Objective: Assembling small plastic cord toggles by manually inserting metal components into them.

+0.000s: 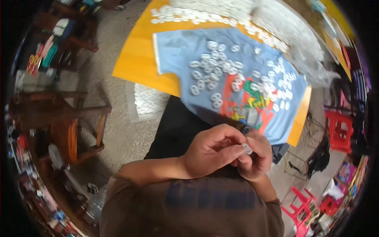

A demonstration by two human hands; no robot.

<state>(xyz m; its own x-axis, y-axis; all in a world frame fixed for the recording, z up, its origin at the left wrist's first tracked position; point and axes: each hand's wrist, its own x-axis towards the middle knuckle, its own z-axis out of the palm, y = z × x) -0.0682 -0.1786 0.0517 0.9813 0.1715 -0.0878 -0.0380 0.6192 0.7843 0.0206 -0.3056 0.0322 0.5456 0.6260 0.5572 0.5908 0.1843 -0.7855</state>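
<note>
Close to my body, my left hand (213,151) and my right hand (258,156) meet and pinch a small white two-holed plastic piece (247,148) between their fingertips. Part of the piece is hidden by the fingers. Just beyond them a light blue T-shirt (173,51) with a colourful print lies spread out. Scattered over the shirt are many similar white two-holed pieces (213,71), some in a cluster at its middle and others toward its right side.
Under the shirt is a yellow-orange board (134,59), with a row of white pieces (189,16) and clear plastic bags (292,35) at its far side. A bin of white pieces (148,102) stands lower left. Red stools (338,130) and a wooden chair (75,130) flank me.
</note>
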